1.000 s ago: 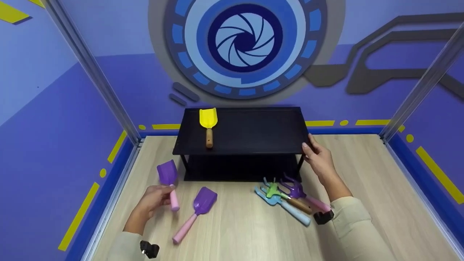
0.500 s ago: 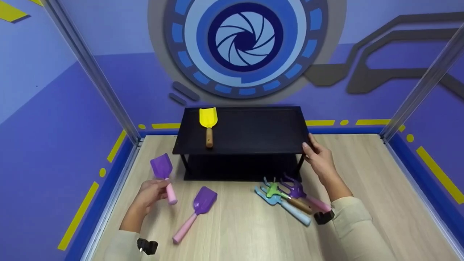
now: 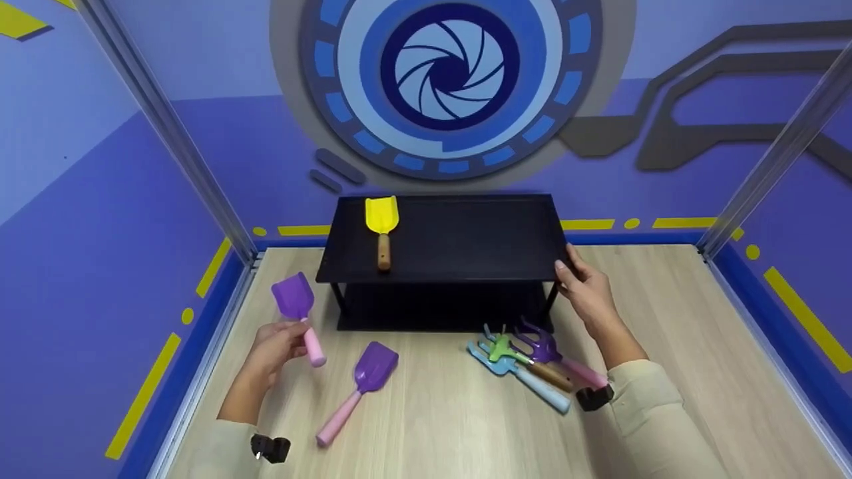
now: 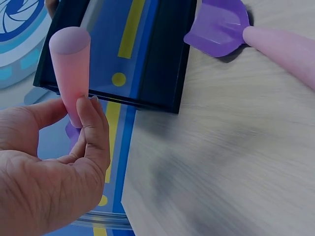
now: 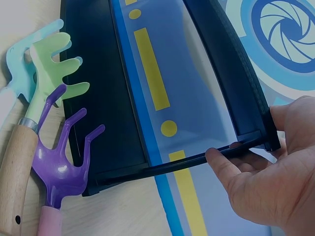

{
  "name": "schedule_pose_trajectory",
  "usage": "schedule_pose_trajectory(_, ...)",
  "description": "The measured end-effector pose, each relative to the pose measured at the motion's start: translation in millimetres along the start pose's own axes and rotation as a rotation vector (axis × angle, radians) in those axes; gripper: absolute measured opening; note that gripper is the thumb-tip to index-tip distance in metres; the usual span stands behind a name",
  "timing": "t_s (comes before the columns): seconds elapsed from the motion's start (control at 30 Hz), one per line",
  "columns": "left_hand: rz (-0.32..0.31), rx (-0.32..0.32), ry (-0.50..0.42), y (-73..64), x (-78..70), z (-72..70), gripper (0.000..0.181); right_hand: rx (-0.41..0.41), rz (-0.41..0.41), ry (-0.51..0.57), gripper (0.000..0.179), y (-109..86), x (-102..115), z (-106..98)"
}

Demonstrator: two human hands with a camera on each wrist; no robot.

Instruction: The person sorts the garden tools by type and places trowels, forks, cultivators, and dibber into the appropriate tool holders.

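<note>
My left hand [image 3: 273, 349] pinches the pink handle of a purple toy shovel [image 3: 293, 296], raised off the table to the left of a black two-tier rack [image 3: 466, 243]. In the left wrist view the handle [image 4: 71, 69] sits between thumb and fingers. My right hand [image 3: 589, 293] grips the rack's right front corner, the thumb on the top shelf's edge. On the top shelf lies a yellow shovel [image 3: 383, 216] with a wooden handle. A second purple shovel [image 3: 376, 369] with a pink handle rests on the table near the left hand.
Several small hand rakes lie overlapping before the rack's right front: a light blue rake [image 3: 532, 386], a green rake [image 3: 502, 349] and a purple rake [image 3: 542, 346]. Blue printed walls [image 3: 219, 153] enclose the wooden table [image 3: 446, 412] at the back and sides.
My left hand has carried the purple shovel up, a little leftward and away from me. The right hand stays on the rack.
</note>
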State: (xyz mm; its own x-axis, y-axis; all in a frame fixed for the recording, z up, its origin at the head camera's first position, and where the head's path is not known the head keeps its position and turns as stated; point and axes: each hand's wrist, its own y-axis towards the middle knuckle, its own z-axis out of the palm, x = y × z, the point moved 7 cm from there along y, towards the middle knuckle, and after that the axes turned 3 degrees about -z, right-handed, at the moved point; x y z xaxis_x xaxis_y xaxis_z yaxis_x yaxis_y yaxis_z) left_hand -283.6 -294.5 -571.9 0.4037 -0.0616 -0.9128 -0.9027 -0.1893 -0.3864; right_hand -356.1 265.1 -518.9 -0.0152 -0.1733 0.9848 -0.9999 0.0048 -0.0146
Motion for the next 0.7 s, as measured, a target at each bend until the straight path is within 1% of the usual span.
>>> schedule_pose_trajectory(0.1, 0.016, 0.000, 0.004, -2.9, -5.4, -0.7, 0.035, 0.003, -0.001, 0.001, 0.065, -0.2, 0, 1)
schedule_pose_trajectory(0.3, 0.022, 0.002, -0.005, -7.2, -13.8, -1.7, 0.035, 0.006, -0.004, 0.004, 0.065, 0.3, 0, 1)
schedule_pose_trajectory(0.53, 0.034, -0.013, -0.019, -8.4, -20.0, -4.1, 0.032, 0.005, 0.000, 0.009, 0.065, 0.0, -1, 1)
schedule_pose_trajectory(0.7, 0.030, -0.031, 0.004, -9.8, -21.1, -6.2, 0.031, 0.002, -0.002, 0.016, 0.066, 0.7, -1, 3)
